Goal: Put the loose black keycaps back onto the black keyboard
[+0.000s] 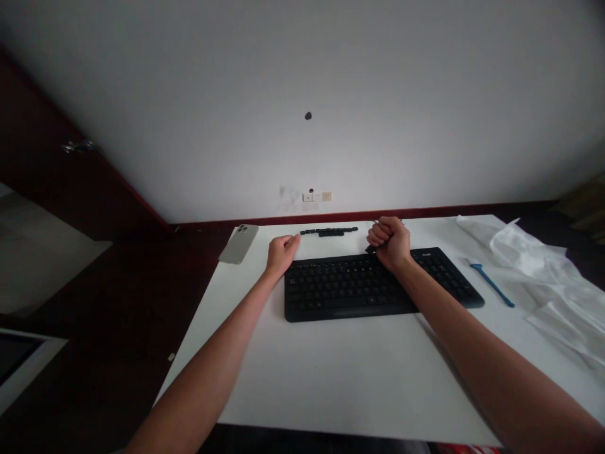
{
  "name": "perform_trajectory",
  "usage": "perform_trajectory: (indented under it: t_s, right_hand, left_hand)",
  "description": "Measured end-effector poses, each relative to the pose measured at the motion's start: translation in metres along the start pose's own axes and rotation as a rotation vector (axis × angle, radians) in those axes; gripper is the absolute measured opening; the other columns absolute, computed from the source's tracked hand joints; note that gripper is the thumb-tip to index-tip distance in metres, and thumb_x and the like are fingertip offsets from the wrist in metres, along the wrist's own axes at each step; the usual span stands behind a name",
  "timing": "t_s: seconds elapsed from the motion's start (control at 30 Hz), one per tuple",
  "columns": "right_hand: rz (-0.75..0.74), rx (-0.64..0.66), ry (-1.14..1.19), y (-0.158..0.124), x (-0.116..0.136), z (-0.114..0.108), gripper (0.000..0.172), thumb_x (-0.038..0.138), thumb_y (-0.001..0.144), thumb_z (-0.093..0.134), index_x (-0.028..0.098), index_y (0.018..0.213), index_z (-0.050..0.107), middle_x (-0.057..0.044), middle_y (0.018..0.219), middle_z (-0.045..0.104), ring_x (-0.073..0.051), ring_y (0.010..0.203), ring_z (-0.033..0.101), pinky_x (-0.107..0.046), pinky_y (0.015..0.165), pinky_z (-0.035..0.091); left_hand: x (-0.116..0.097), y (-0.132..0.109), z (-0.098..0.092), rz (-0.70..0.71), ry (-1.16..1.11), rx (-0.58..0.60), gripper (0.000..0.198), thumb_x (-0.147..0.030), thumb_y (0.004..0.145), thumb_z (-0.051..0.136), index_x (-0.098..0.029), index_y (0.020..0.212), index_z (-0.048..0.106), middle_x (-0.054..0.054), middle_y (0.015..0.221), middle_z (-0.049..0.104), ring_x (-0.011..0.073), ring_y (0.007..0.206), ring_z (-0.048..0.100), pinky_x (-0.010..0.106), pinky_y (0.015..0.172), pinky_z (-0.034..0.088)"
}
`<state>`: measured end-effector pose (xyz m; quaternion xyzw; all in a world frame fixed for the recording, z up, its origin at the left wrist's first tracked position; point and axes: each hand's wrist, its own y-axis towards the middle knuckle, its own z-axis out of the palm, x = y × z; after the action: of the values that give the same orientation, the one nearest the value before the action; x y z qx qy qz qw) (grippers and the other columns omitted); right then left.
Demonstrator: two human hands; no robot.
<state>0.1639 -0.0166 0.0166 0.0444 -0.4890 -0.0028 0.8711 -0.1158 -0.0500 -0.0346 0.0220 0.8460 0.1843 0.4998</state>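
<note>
A black full-size keyboard [345,293] lies on the white table, its top edge facing the wall. My right hand [391,244] is closed in a fist above the keyboard's upper edge, right of its middle. A small dark piece [370,250] shows below the fist, and thin wire-like bits stick out above it; I cannot tell what it holds. Just off the keyboard's upper left corner rests my left hand [282,253], fingers curled in, their contents hidden. Its fingertips are beside the left end of a row of small black keycaps [331,232] behind the keyboard.
A phone [240,243] lies face down at the table's back left corner. Right of the keyboard is a blue thin tool [492,285], near a crumpled white plastic sheet [534,252]. Wall sockets [317,197] sit beyond the table [350,372]; a dark red door [61,164] stands left.
</note>
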Motion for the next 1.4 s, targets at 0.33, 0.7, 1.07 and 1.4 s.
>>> perform_trajectory:
  t_s: [0.33,0.7,1.07,1.4]
  right_hand:
    - [0.098,0.18,-0.039,-0.031,-0.014,0.045,0.054,0.029,0.072,0.07,0.023,0.05,0.02,0.008,0.045,0.014,-0.006,0.041,0.013,-0.024,0.039,0.01]
    - [0.073,0.305,-0.175,-0.041,-0.031,0.059,0.055,0.033,0.078,0.071,0.023,0.048,0.026,0.008,0.044,0.019,-0.005,0.039,0.017,-0.025,0.041,0.01]
    - [0.042,0.339,-0.281,-0.039,-0.047,0.052,0.058,0.039,0.084,0.072,0.021,0.047,0.031,0.006,0.044,0.025,-0.006,0.04,0.022,-0.025,0.041,0.015]
    - [0.081,0.291,-0.269,-0.038,-0.045,0.058,0.055,0.037,0.078,0.072,0.024,0.047,0.028,0.007,0.043,0.023,-0.006,0.038,0.021,-0.025,0.039,0.015]
  left_hand:
    - [-0.003,-0.001,0.003,0.026,0.065,0.046,0.053,-0.048,0.093,0.054,-0.021,0.059,0.023,-0.005,0.059,0.019,0.0108,0.057,0.024,0.029,0.058,0.019]
    - [-0.005,-0.002,0.003,0.03,0.091,0.059,0.051,-0.044,0.093,0.054,-0.021,0.058,0.024,-0.005,0.058,0.019,0.0111,0.057,0.023,0.029,0.059,0.017]
    - [-0.006,-0.004,0.002,0.02,0.106,0.062,0.051,-0.044,0.092,0.054,-0.021,0.058,0.025,-0.005,0.058,0.02,0.0111,0.057,0.024,0.03,0.059,0.017]
    - [-0.006,-0.004,0.003,0.025,0.127,0.062,0.05,-0.042,0.092,0.054,-0.02,0.057,0.026,-0.005,0.058,0.019,0.0106,0.056,0.025,0.03,0.059,0.017]
